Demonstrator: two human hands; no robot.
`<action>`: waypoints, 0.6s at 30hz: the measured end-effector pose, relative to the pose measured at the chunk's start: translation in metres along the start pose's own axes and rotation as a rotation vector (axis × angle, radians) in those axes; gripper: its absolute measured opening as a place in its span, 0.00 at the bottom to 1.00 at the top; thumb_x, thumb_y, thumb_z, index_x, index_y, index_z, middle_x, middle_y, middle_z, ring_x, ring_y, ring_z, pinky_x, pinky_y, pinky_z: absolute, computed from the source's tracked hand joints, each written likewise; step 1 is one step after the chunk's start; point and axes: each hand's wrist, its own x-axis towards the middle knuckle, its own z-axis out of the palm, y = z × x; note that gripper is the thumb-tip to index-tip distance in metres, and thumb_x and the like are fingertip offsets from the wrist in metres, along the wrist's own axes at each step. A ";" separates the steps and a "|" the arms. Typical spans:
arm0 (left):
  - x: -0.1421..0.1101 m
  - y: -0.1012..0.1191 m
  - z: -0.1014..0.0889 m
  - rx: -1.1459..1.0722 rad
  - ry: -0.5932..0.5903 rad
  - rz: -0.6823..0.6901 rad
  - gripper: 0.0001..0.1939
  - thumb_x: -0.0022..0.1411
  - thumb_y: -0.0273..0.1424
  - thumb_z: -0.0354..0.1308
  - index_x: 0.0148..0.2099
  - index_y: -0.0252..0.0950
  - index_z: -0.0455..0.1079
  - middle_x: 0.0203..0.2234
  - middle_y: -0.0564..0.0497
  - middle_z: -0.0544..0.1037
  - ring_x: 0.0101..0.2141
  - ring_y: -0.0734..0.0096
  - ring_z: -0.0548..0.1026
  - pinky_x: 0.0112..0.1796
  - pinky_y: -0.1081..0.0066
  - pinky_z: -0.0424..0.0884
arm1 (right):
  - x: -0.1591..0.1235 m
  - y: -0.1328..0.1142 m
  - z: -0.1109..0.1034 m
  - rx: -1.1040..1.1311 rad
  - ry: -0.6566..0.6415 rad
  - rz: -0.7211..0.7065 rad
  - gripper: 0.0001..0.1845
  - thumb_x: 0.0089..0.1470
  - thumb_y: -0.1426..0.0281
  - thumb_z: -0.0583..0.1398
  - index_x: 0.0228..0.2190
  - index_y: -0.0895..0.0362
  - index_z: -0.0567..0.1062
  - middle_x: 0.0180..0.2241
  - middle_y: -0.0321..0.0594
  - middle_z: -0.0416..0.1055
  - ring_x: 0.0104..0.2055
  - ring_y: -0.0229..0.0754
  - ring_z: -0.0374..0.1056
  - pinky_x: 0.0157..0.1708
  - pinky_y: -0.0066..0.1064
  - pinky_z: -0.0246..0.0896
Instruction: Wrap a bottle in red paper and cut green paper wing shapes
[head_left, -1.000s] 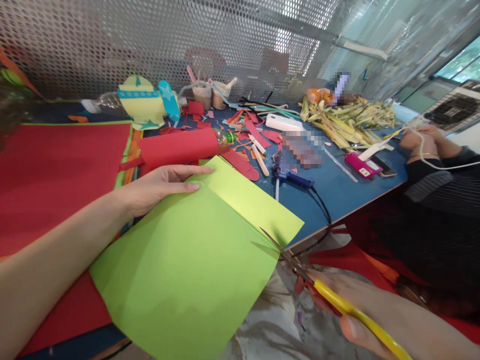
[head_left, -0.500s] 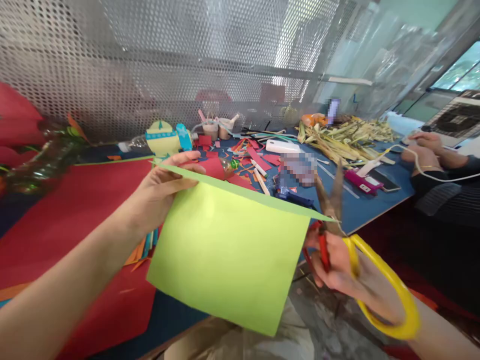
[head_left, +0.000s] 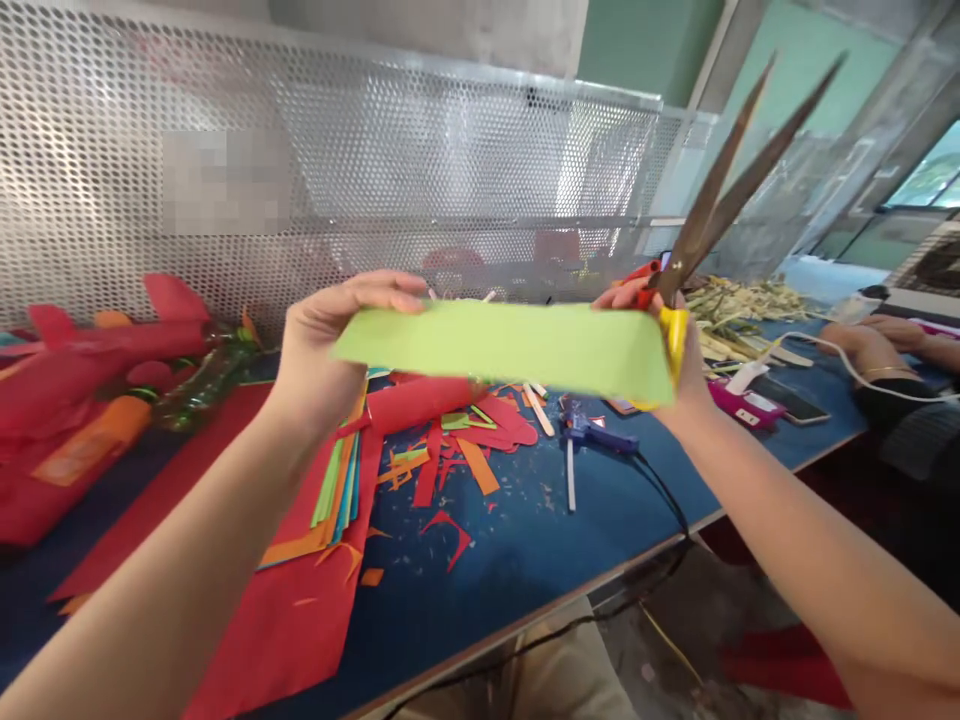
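Observation:
A sheet of light green paper (head_left: 510,345) is stretched level between my two hands, above the table, and looks foreshortened. My left hand (head_left: 319,335) pinches its left end, with fingers along the top edge. My right hand (head_left: 691,375) keeps hold of the scissors (head_left: 679,262), and its fingers also reach the paper's right end. The scissors have red and yellow handles, and their blades stand apart, pointing up and to the right. Part of the handles is hidden behind the paper and hand.
Red sheets (head_left: 322,620) with coloured paper strips (head_left: 349,485) lie at left, beside red paper-covered bottles (head_left: 135,350). Scraps (head_left: 480,465) and a blue glue gun (head_left: 600,432) with a cord are on the blue table (head_left: 510,570). At right, a person's arms (head_left: 870,350) rest near a pink power strip (head_left: 746,405).
The green paper has been raised and tipped from hanging down to nearly level. My right hand has lifted with the scissors, which have come away from the paper's edge and point upward.

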 end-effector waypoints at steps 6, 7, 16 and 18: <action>-0.056 0.003 -0.002 0.449 -0.345 0.167 0.18 0.53 0.26 0.62 0.45 0.52 0.75 0.36 0.52 0.80 0.42 0.60 0.75 0.46 0.62 0.68 | -0.022 0.036 0.013 0.211 -0.041 0.101 0.20 0.43 0.55 0.60 0.26 0.50 0.54 0.40 0.41 0.68 0.43 0.46 0.68 0.45 0.41 0.64; -0.068 -0.002 -0.002 0.510 -0.367 0.212 0.19 0.56 0.25 0.59 0.47 0.52 0.74 0.35 0.52 0.80 0.39 0.62 0.76 0.43 0.64 0.70 | -0.026 0.044 0.015 0.214 -0.081 0.155 0.21 0.41 0.56 0.62 0.26 0.50 0.56 0.41 0.42 0.68 0.41 0.46 0.69 0.44 0.42 0.65; -0.174 -0.017 0.003 1.135 -0.636 0.492 0.28 0.60 0.16 0.42 0.62 0.27 0.58 0.41 0.39 0.79 0.38 0.56 0.76 0.35 0.64 0.73 | -0.087 0.045 0.017 0.206 -0.421 0.626 0.23 0.44 0.50 0.60 0.27 0.54 0.59 0.34 0.41 0.71 0.21 0.33 0.66 0.22 0.29 0.63; -0.179 -0.011 0.013 1.132 -0.646 0.403 0.25 0.57 0.15 0.43 0.57 0.26 0.63 0.39 0.39 0.79 0.36 0.59 0.77 0.33 0.67 0.75 | -0.108 0.025 0.014 0.238 -0.590 0.684 0.22 0.48 0.49 0.58 0.28 0.55 0.59 0.30 0.38 0.70 0.20 0.32 0.63 0.20 0.26 0.60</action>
